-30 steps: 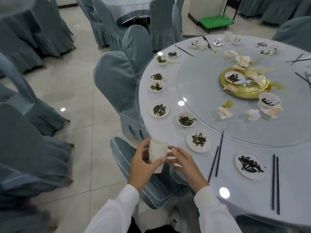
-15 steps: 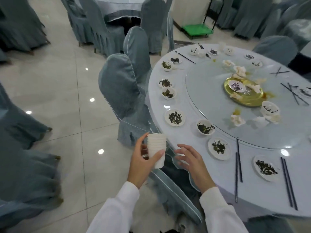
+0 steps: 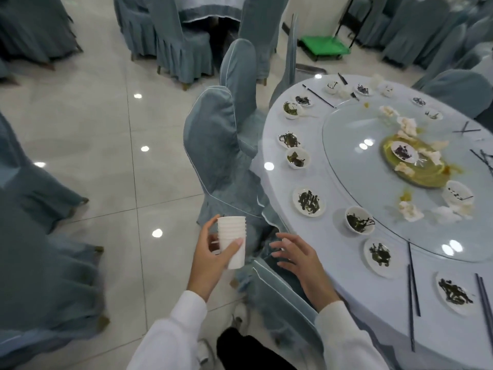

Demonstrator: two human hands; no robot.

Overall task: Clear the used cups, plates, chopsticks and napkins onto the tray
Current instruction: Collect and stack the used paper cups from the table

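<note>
Several stacked cups point(image 3: 231, 240) held only by the left hand point(image 3: 213, 259) may slip, because the right hand point(image 3: 298, 263) hovers relaxed, holding nothing.

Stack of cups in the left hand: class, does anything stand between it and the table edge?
Yes. The stack of cups in the left hand is held over the floor, and a covered chair lies between it and the table. The right hand hovers open above that chair.
</note>
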